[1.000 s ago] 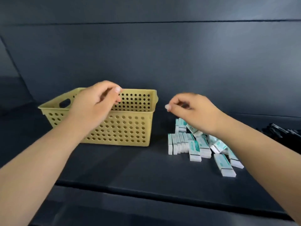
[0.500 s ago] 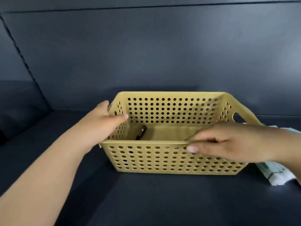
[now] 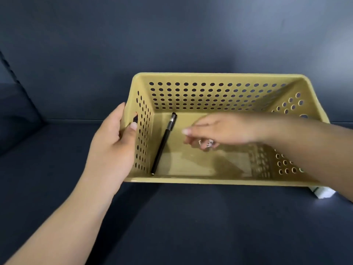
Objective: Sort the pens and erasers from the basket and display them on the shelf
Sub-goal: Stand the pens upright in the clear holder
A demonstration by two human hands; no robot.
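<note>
**Both hands at the basket, one pen lying inside**

Nearest, at about 7 o'clock, the left forearm rises from the bottom left corner across the dark shelf surface. At about 4 o'clock a small white eraser shows just beside the basket's near right corner, partly hidden by the right forearm.

A little farther in, the left hand holds the left end wall of the yellow perforated basket. Its palm lies against the outside of the wall and a fingertip pokes through the handle slot at about 9 o'clock; the fingers are curled round the wall's edge.

Inside the basket, a black pen lies on the floor along the left wall, its near tip in the near left corner and its capped end pointing to about 12 o'clock, close to the far wall.

The right hand reaches in over the right side of the basket from 3 o'clock and hovers above the middle of the floor, apart from the pen. Its fingers point left and curl downward; a small pale thing with printed marks shows under them, but the blur leaves it unclear whether the hand grips it or whether it lies on the floor.

Farthest, beyond the basket's far wall at 12 o'clock, stands the dark back panel.
</note>
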